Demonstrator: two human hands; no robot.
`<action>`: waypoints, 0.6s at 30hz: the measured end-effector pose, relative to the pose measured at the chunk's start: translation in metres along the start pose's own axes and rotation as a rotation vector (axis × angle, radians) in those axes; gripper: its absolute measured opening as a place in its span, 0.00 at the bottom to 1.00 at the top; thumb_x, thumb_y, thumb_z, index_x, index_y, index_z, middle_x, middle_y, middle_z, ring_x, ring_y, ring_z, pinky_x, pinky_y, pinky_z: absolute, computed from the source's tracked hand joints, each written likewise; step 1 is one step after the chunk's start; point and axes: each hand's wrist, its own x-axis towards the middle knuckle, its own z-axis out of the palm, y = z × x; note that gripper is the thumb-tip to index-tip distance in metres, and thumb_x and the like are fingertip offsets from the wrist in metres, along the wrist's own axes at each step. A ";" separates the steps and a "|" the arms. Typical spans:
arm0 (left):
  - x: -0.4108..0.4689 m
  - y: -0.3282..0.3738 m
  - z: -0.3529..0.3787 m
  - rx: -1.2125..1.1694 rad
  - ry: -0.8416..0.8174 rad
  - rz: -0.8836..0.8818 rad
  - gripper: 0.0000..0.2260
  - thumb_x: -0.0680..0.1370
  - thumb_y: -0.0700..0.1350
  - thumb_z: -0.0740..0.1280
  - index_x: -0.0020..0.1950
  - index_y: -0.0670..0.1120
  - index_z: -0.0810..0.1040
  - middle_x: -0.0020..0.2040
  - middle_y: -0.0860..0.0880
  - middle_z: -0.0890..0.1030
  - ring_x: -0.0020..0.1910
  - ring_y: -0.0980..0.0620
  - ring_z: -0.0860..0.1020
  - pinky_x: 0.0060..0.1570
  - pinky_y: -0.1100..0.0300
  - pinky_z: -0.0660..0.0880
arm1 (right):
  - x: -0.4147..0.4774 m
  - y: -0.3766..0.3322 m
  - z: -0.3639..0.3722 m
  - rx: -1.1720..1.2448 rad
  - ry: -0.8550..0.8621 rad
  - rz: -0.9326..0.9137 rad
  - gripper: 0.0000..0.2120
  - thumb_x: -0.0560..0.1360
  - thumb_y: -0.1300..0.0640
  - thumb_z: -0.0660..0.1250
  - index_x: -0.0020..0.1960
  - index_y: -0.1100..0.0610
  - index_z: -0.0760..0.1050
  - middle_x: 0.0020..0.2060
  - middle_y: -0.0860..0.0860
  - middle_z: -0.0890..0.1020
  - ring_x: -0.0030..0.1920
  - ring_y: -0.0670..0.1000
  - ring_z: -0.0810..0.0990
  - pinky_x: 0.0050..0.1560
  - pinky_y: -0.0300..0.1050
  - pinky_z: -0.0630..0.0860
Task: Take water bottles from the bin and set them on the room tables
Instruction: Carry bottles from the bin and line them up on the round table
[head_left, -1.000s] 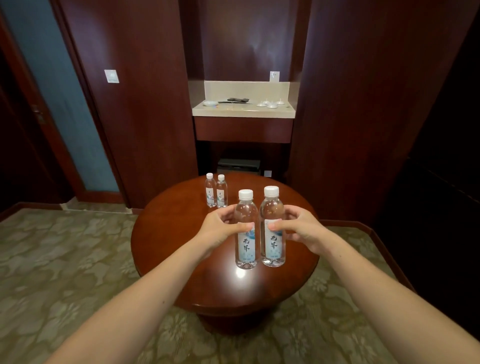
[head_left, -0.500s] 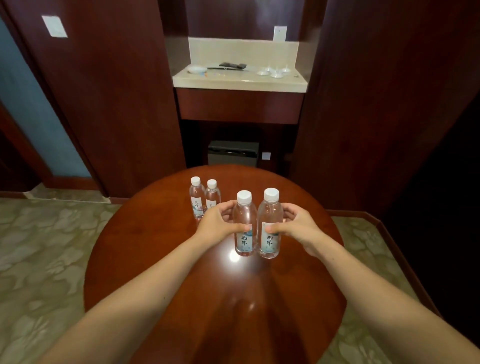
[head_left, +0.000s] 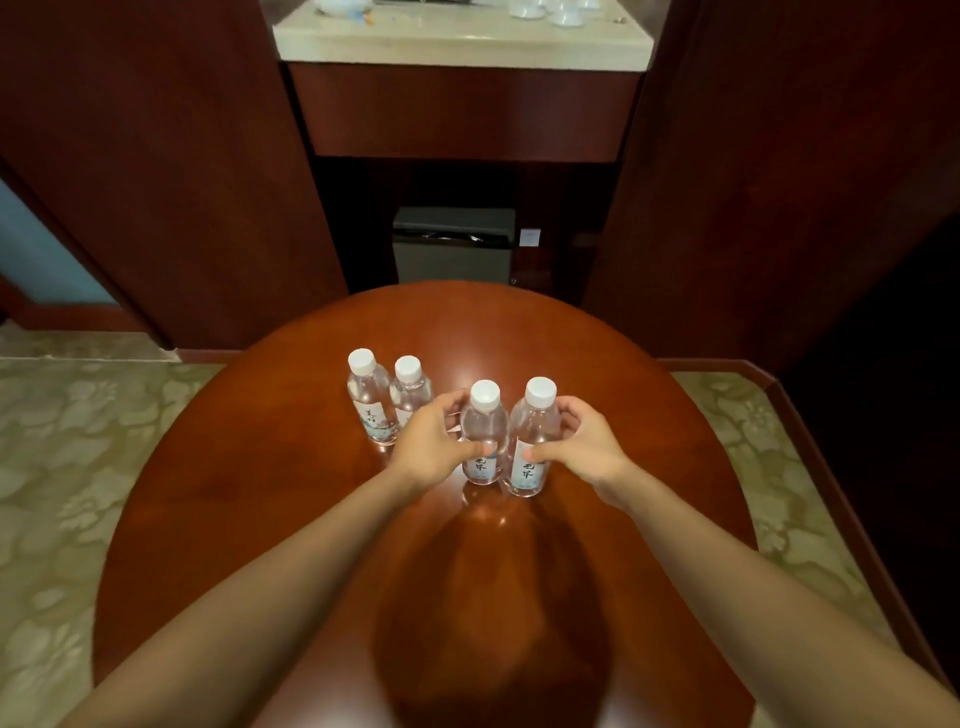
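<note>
Two clear water bottles with white caps stand side by side near the middle of a round dark wooden table (head_left: 291, 509). My left hand (head_left: 434, 447) is wrapped around the left bottle (head_left: 484, 431), and my right hand (head_left: 584, 447) grips the right bottle (head_left: 532, 441). Both bottles are upright, their bases at the tabletop. Behind and to the left, two more water bottles (head_left: 370, 402) (head_left: 410, 389) stand together on the table, untouched. The bin is not in view.
A cream counter (head_left: 462, 41) with small white cups sits in a wooden alcove beyond the table. Below it stands a grey box-like unit (head_left: 453, 244). Dark wood panels flank the alcove. Patterned green carpet (head_left: 67, 457) surrounds the table.
The view has moved closer to and more above the table. My hands keep hold of the two bottles, which have come down onto the tabletop near the other pair.
</note>
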 end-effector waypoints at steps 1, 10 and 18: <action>0.004 -0.005 0.001 0.006 0.002 -0.014 0.39 0.62 0.42 0.83 0.71 0.47 0.71 0.63 0.53 0.79 0.62 0.52 0.78 0.65 0.47 0.74 | 0.005 0.003 0.002 -0.003 0.000 0.014 0.28 0.62 0.75 0.77 0.57 0.57 0.74 0.52 0.51 0.84 0.55 0.55 0.83 0.58 0.52 0.79; 0.024 -0.031 0.009 0.037 -0.011 -0.019 0.36 0.64 0.39 0.81 0.69 0.51 0.72 0.61 0.54 0.80 0.62 0.53 0.77 0.66 0.47 0.74 | 0.027 0.025 0.012 0.008 0.008 0.062 0.30 0.63 0.77 0.75 0.59 0.58 0.71 0.56 0.55 0.82 0.54 0.53 0.82 0.55 0.48 0.80; 0.016 -0.028 0.015 -0.017 -0.011 -0.011 0.33 0.67 0.39 0.79 0.68 0.52 0.71 0.63 0.53 0.79 0.63 0.53 0.76 0.68 0.48 0.71 | 0.020 0.027 0.011 -0.105 -0.063 0.051 0.33 0.64 0.75 0.76 0.61 0.54 0.68 0.56 0.52 0.79 0.57 0.53 0.79 0.55 0.45 0.79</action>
